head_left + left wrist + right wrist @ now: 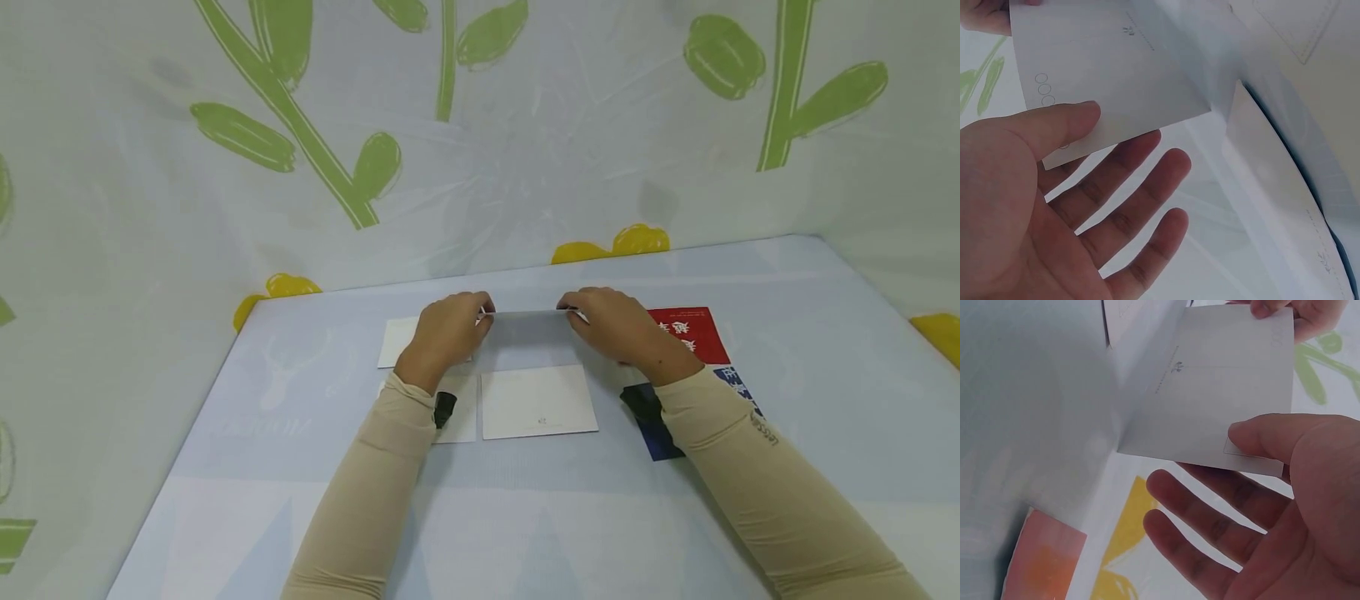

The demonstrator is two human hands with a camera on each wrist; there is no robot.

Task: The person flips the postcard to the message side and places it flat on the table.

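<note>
Between both hands a white postcard [528, 312] is held up over the table, seen almost edge-on in the head view. My left hand [450, 332] pinches its left end; the left wrist view shows the thumb [1079, 122] on the face printed with small circles and the fingers behind. At the other end my right hand [618, 329] pinches it, with the thumb [1260, 432] over a printed stamp box in the right wrist view. Nearer me another white postcard [540, 404] lies flat, with a small printed mark near its lower edge.
More white cards [396, 340] lie under and beside the left forearm. Right of the right hand are a red card [705, 333] with white characters and a blue card [660, 437], partly covered by the sleeve. A leaf-patterned cloth wall [540, 167] stands behind the table.
</note>
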